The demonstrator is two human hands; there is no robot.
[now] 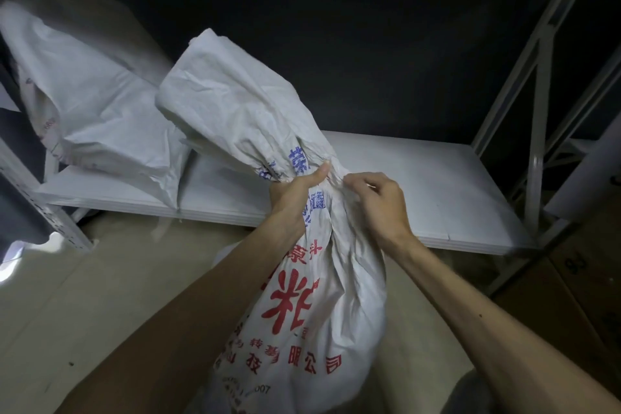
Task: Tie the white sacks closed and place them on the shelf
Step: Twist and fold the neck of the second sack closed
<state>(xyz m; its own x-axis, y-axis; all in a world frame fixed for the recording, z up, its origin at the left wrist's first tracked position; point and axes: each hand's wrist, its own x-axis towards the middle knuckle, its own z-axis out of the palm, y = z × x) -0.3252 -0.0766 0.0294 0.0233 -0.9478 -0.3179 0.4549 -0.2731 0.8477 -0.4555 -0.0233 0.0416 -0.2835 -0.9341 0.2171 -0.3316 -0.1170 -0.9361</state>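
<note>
Running off the bottom edge of the frame, the white woven sack with red and blue print (pixel 302 312) hides its base from you, and its gathered neck covers the fingers of your left hand (pixel 294 193). That hand grips the neck at mid-frame, thumb up along the cloth. Your right hand (pixel 376 202), touching the neck just to the right, pinches the bunched folds with curled fingers. The sack's long axis rises from lower centre, its loose top leaning toward the upper left, in front of the white shelf board (pixel 420 175). A second white sack (pixel 97 101), blurred, lies on that board at upper left.
</note>
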